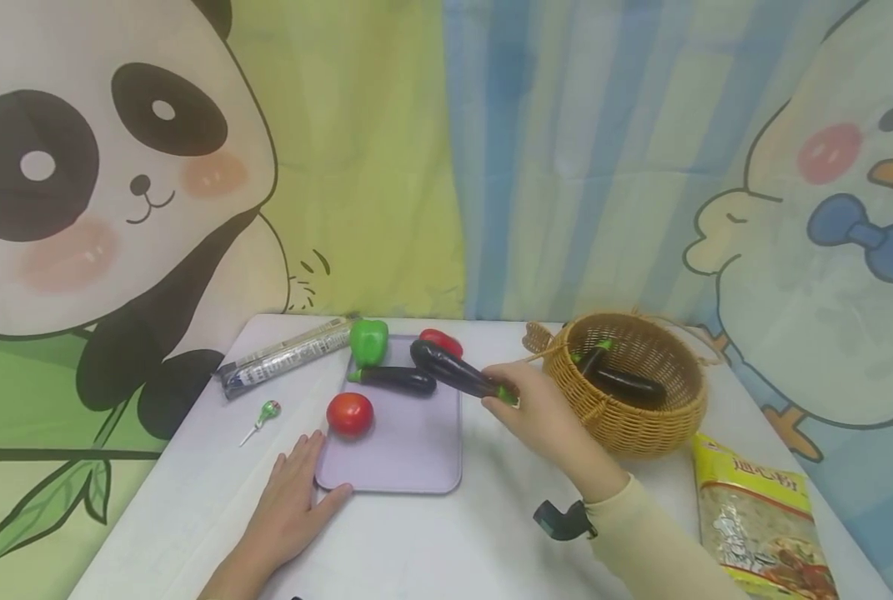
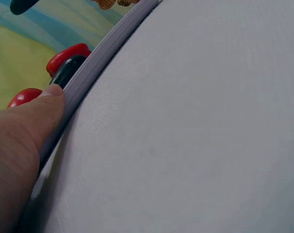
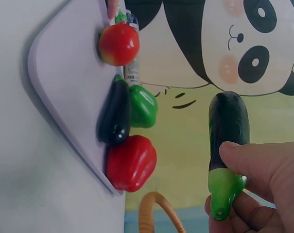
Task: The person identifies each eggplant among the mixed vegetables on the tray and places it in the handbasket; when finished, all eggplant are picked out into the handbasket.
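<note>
The right hand (image 1: 532,408) pinches a glossy, dark purple eggplant with a green cap (image 1: 449,367) between thumb and fingers near its stem end, and the rounded end points away to the hand's left, raised over the far right part of a pale lilac rectangular tray (image 1: 408,462). The left hand (image 1: 288,500) lies with fingers extended and thumb apart from them, at the tray's near left corner, its thumb touching the rim. Just beyond its fingertips sits a round red tomato (image 1: 350,415); farther from that hand, also on the tray, are a second dark eggplant (image 1: 401,380), a shiny green bell pepper (image 1: 368,342) and a red bell pepper (image 1: 442,342). Just right of the right hand stands a round tan wicker basket (image 1: 626,429) holding more dark eggplants (image 1: 629,387); a yellow-topped plastic food bag (image 1: 761,517) lies right of that forearm
</note>
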### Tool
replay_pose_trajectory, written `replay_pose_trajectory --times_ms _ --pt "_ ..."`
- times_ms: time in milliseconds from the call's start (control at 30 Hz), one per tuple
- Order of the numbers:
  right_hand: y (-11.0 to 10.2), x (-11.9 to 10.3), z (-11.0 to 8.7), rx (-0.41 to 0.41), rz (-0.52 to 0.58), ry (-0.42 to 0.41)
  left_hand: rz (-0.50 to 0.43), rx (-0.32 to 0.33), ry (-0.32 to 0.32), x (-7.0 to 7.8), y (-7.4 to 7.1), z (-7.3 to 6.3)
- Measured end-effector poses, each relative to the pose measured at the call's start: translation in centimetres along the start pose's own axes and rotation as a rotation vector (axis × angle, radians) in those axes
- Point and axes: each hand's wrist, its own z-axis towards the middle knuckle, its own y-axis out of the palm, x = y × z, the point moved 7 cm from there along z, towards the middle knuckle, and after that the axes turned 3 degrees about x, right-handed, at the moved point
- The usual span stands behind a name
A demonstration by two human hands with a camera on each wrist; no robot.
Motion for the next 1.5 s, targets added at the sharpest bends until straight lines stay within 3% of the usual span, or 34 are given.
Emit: replay_pose_trajectory --times_ms 700,1200,1500 --pt "-4.3 1.6 -0.7 0.084 -0.072 0.021 -0.016 -0.012 -0.005 0.0 0.0 0.1" --pt "-8.8 5.0 -1.6 0.124 -0.077 0.126 -0.008 0.012 0.019 0.1 -0.1 0.1" --pt "-10.6 6.9 -1.9 0.156 -0.083 0.128 -0.012 -0.004 0.010 0.0 0.0 0.2"
